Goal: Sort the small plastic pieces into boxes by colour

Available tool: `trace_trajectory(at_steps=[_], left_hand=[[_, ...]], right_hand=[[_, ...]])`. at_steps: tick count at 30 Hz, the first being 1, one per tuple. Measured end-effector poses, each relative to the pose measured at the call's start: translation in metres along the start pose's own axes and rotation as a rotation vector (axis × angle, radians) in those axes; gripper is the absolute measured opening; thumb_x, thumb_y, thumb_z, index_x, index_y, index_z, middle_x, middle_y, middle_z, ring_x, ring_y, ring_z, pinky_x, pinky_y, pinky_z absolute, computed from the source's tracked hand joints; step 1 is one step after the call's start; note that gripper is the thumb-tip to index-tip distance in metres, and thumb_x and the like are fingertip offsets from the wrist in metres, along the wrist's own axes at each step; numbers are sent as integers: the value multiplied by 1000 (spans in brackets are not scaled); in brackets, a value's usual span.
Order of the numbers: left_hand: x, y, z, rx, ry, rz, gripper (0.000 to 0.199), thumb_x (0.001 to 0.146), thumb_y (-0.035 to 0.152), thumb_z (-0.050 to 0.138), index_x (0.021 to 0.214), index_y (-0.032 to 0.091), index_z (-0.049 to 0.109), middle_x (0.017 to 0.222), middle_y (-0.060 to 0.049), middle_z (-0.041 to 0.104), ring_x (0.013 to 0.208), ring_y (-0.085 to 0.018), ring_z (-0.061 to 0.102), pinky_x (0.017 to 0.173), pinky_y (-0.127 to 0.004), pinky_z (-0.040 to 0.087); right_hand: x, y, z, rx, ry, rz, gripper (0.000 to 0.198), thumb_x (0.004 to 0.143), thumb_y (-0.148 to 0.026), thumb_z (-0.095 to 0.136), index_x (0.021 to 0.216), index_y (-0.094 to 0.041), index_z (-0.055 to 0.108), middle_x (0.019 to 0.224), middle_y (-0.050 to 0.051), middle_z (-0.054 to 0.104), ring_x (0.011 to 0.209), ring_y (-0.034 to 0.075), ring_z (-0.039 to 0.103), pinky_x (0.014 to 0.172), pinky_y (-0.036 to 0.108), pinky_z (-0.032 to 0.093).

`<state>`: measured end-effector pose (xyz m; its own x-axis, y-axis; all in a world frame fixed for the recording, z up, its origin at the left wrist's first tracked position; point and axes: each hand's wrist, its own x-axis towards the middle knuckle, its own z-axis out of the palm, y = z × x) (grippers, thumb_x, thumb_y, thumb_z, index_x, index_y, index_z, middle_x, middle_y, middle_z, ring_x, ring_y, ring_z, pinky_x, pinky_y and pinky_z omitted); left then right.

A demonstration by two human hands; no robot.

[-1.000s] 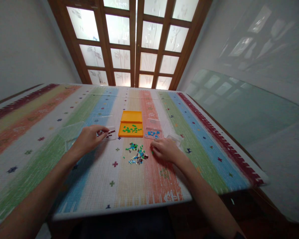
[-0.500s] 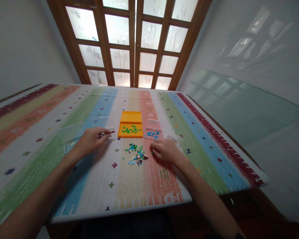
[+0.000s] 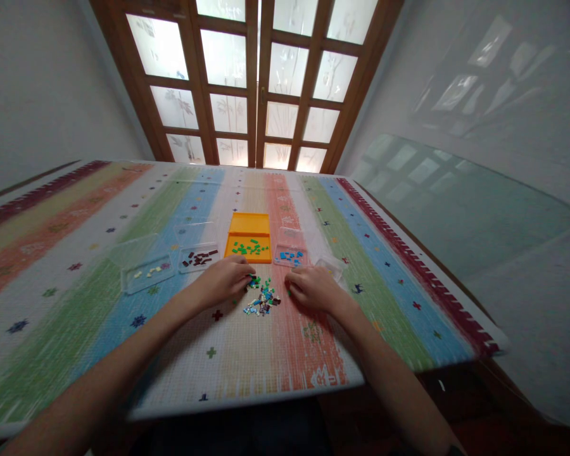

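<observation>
A loose pile of small building bricks point(image 3: 265, 303) in green, blue, brown and white lies on the cloth between my hands. My left hand point(image 3: 225, 278) is at the pile's upper left edge, thumb and fingers closed together by a dark brick; what is between the fingertips is hidden. To the right of the pile, my right hand point(image 3: 313, 288) rests with curled fingers, and a small green brick point(image 3: 289, 293) shows at its fingertips. Beyond the pile stands an open orange case point(image 3: 247, 258) with green bricks point(image 3: 251, 247) in it.
Clear boxes stand around the case: one with brown bricks point(image 3: 199, 258), one with pale bricks point(image 3: 147, 272), one with blue bricks point(image 3: 291, 256). Another clear box point(image 3: 335, 265) is partly behind my right hand. A striped tablecloth point(image 3: 211, 367) covers the table.
My left hand has moved right and towards me, from the box of brown bricks to the pile. The brown bricks it held are no longer visible in it. My right hand has barely moved.
</observation>
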<state>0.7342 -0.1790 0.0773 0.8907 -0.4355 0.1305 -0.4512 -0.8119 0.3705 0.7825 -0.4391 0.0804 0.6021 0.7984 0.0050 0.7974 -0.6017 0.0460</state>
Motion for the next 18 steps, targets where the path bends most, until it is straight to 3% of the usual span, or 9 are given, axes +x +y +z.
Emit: trace_trajectory(at_steps=[8, 18], left_hand=[[14, 5, 14, 99, -2, -54, 24, 94, 16, 55, 78, 17, 74, 88, -9, 68, 85, -21, 63, 78, -31, 49], [8, 9, 12, -14, 123, -66, 14, 94, 19, 53, 85, 19, 64, 86, -6, 68, 82, -21, 63, 78, -33, 51]], right_hand=[[0, -1, 0, -1, -4, -9, 19, 93, -15, 53, 91, -16, 72, 90, 9, 75, 69, 15, 55, 61, 33, 17], [0, 0, 2, 23, 15, -19, 15, 90, -15, 55, 84, -17, 68, 85, 6, 72, 66, 14, 53, 61, 33, 19]])
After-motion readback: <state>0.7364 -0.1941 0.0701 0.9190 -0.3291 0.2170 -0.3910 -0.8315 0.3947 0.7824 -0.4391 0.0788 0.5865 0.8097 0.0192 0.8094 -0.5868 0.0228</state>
